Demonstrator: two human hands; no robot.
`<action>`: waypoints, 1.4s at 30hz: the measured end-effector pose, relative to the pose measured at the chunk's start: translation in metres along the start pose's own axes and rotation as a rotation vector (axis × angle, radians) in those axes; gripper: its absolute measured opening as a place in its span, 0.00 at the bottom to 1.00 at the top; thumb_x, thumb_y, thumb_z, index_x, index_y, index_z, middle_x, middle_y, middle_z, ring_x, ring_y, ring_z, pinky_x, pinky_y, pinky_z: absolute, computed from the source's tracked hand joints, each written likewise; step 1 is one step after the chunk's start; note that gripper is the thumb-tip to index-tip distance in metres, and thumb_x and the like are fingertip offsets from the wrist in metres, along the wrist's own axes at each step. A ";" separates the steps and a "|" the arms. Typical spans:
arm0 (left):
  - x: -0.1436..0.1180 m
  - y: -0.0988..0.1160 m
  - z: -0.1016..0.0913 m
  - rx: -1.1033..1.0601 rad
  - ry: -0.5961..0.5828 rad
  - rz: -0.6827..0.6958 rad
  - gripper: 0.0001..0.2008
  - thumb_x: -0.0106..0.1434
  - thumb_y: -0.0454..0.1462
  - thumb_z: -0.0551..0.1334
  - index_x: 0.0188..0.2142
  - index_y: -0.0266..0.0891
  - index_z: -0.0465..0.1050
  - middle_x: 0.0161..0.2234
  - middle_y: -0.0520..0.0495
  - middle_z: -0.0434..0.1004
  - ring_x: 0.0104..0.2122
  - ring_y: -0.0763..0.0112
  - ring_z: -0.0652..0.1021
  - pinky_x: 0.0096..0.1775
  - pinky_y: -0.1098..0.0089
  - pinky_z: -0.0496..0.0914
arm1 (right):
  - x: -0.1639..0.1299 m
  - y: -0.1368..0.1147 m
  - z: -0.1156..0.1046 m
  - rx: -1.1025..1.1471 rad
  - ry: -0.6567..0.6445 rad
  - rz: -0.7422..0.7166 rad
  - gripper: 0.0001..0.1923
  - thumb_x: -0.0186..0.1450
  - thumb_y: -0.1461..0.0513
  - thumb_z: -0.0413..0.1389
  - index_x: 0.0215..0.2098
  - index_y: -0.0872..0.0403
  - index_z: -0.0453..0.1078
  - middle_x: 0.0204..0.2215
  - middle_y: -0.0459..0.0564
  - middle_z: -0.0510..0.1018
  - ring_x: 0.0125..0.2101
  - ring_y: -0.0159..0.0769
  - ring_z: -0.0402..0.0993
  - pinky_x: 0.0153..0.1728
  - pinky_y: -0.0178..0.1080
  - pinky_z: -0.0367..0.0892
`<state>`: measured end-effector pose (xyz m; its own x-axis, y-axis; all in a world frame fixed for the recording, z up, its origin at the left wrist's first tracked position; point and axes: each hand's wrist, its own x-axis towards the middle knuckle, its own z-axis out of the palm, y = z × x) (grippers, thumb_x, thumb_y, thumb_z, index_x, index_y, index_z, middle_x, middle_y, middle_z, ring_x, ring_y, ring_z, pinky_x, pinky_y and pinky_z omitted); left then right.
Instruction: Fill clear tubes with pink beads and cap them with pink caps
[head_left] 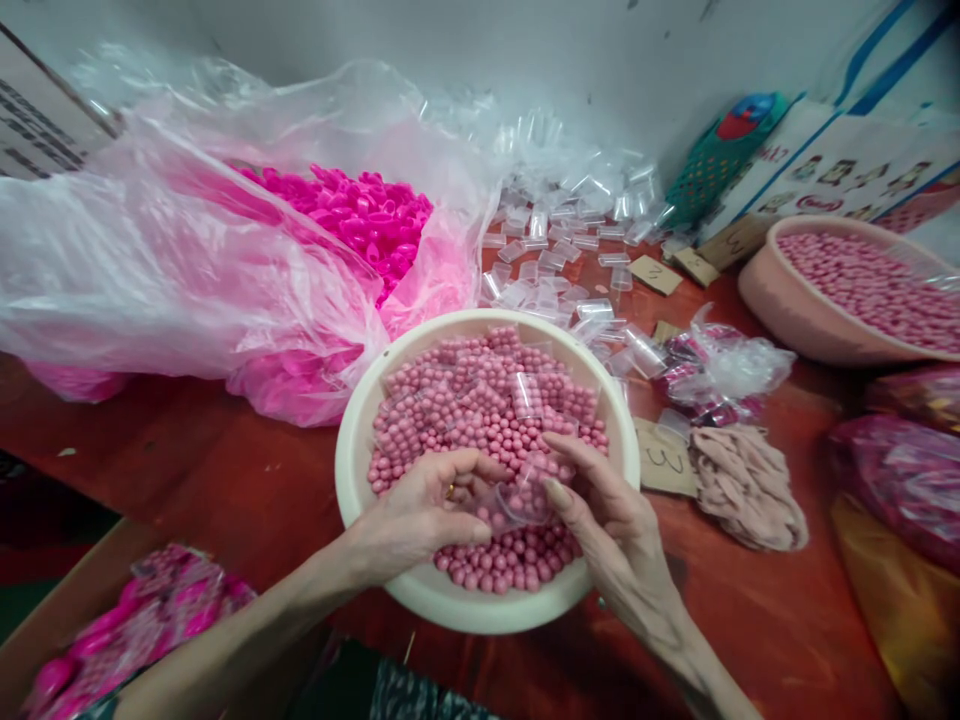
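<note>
Holding: a small clear plastic capsule (517, 500) was gripped between both hands over the near part of the cream bowl (352, 440), just above the beads.
Left hand: the left hand (420, 515) was seen curled, fingers bent inward, thumb and fingertips closed on the capsule's left end; a ring was visible on one finger.
Right hand: the right hand (607, 525) was seen partly closed, the thumb and forefinger pinched on the capsule's right side, the other fingers loosely bent.
Beads: the cream bowl was filled with small round pink beads (480, 400); a few more clear capsules (527, 393) were lying on top of them.
Bowl position: the bowl was set on the red bench (247, 480), directly before the person.
Behind left: a large clear plastic bag (187, 240) was lying open, with bright magenta caps (352, 210) heaped inside.
Behind: a pile of empty clear capsules (555, 240) was spread on the bench up to the wall.
Right: small cardboard tags (664, 460) marked with a numeral, a bundle of beige rubber bands (746, 485) and a small bag of filled pieces (712, 375) were laid near the bowl.
Far right: a second pink bowl (795, 310) of pink beads was placed well apart.
Near left: a cardboard box (67, 610) with pink items in plastic was seen at the bench's edge.
</note>
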<state>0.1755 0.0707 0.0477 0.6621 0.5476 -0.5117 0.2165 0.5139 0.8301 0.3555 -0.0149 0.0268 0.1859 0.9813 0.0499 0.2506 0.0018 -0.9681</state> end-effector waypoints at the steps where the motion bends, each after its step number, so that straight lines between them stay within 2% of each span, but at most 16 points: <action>1: 0.000 0.000 0.000 -0.029 -0.019 -0.003 0.20 0.47 0.28 0.67 0.41 0.36 0.71 0.32 0.52 0.74 0.33 0.73 0.73 0.35 0.72 0.67 | 0.000 -0.001 0.000 -0.030 -0.030 -0.030 0.18 0.66 0.62 0.52 0.54 0.40 0.63 0.48 0.44 0.71 0.48 0.33 0.67 0.49 0.36 0.63; 3: 0.001 -0.001 0.002 -0.054 -0.055 0.005 0.20 0.46 0.28 0.69 0.41 0.37 0.72 0.33 0.52 0.74 0.32 0.75 0.73 0.34 0.74 0.67 | 0.000 -0.005 0.000 -0.055 -0.086 -0.070 0.17 0.67 0.63 0.51 0.53 0.40 0.63 0.46 0.43 0.72 0.47 0.32 0.67 0.49 0.35 0.62; 7: 0.000 -0.002 0.006 -0.015 -0.109 0.012 0.13 0.48 0.29 0.69 0.34 0.34 0.74 0.28 0.54 0.74 0.27 0.78 0.72 0.30 0.78 0.66 | 0.001 -0.011 0.004 -0.035 -0.139 -0.112 0.15 0.67 0.63 0.50 0.50 0.41 0.64 0.42 0.42 0.73 0.43 0.30 0.69 0.44 0.32 0.64; 12: -0.006 -0.006 0.005 -0.031 -0.182 -0.022 0.08 0.54 0.34 0.66 0.34 0.34 0.73 0.26 0.52 0.73 0.25 0.75 0.72 0.29 0.74 0.68 | 0.002 -0.015 0.001 -0.101 -0.234 -0.057 0.12 0.67 0.62 0.50 0.48 0.44 0.62 0.38 0.42 0.72 0.34 0.28 0.70 0.37 0.32 0.66; 16: -0.009 -0.006 0.001 0.095 -0.124 0.067 0.06 0.56 0.35 0.64 0.34 0.35 0.75 0.28 0.52 0.72 0.30 0.73 0.71 0.32 0.75 0.66 | 0.005 -0.015 -0.005 -0.224 -0.283 -0.094 0.17 0.66 0.62 0.53 0.52 0.43 0.58 0.45 0.44 0.71 0.42 0.33 0.70 0.43 0.35 0.66; 19: -0.010 -0.005 -0.001 0.129 -0.075 0.081 0.07 0.58 0.37 0.62 0.36 0.37 0.75 0.30 0.52 0.73 0.32 0.72 0.71 0.33 0.74 0.65 | 0.007 -0.014 -0.004 -0.193 -0.278 -0.080 0.17 0.65 0.61 0.53 0.52 0.43 0.60 0.40 0.44 0.73 0.37 0.32 0.72 0.39 0.35 0.68; 25: -0.009 -0.005 -0.005 0.166 -0.039 0.117 0.08 0.59 0.38 0.61 0.38 0.39 0.74 0.33 0.53 0.74 0.34 0.71 0.71 0.36 0.74 0.65 | 0.006 -0.007 0.004 -0.044 -0.167 -0.055 0.15 0.64 0.62 0.56 0.48 0.45 0.63 0.36 0.43 0.73 0.26 0.26 0.71 0.26 0.31 0.67; 30: -0.011 -0.006 -0.005 0.309 0.008 0.085 0.10 0.60 0.39 0.60 0.40 0.39 0.74 0.34 0.52 0.74 0.36 0.69 0.71 0.38 0.73 0.64 | 0.009 -0.013 0.000 -0.105 -0.283 -0.037 0.08 0.64 0.62 0.55 0.42 0.49 0.64 0.28 0.41 0.71 0.25 0.27 0.68 0.26 0.31 0.64; 34: -0.012 -0.005 -0.005 0.391 0.007 0.084 0.10 0.61 0.38 0.60 0.40 0.39 0.75 0.34 0.52 0.74 0.36 0.68 0.71 0.39 0.72 0.64 | 0.014 -0.019 -0.009 -0.181 -0.358 -0.056 0.05 0.64 0.61 0.55 0.39 0.51 0.65 0.28 0.42 0.71 0.25 0.27 0.67 0.25 0.31 0.62; 37: -0.011 -0.005 -0.005 0.338 0.024 0.105 0.08 0.60 0.37 0.60 0.38 0.38 0.75 0.32 0.52 0.73 0.34 0.69 0.71 0.37 0.72 0.64 | 0.017 -0.019 -0.015 -0.167 -0.351 -0.066 0.04 0.64 0.61 0.55 0.35 0.53 0.65 0.30 0.44 0.73 0.26 0.28 0.68 0.26 0.31 0.63; 42: -0.007 -0.008 -0.005 -0.022 0.032 0.068 0.11 0.57 0.41 0.63 0.37 0.36 0.73 0.22 0.56 0.65 0.20 0.80 0.63 0.23 0.76 0.58 | 0.017 -0.017 -0.019 -0.130 -0.234 -0.038 0.05 0.63 0.62 0.56 0.39 0.52 0.66 0.31 0.44 0.73 0.23 0.26 0.67 0.22 0.31 0.62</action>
<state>0.1660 0.0661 0.0440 0.6513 0.6022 -0.4617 0.1563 0.4889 0.8582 0.3729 -0.0016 0.0488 -0.0470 0.9988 0.0130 0.3761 0.0297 -0.9261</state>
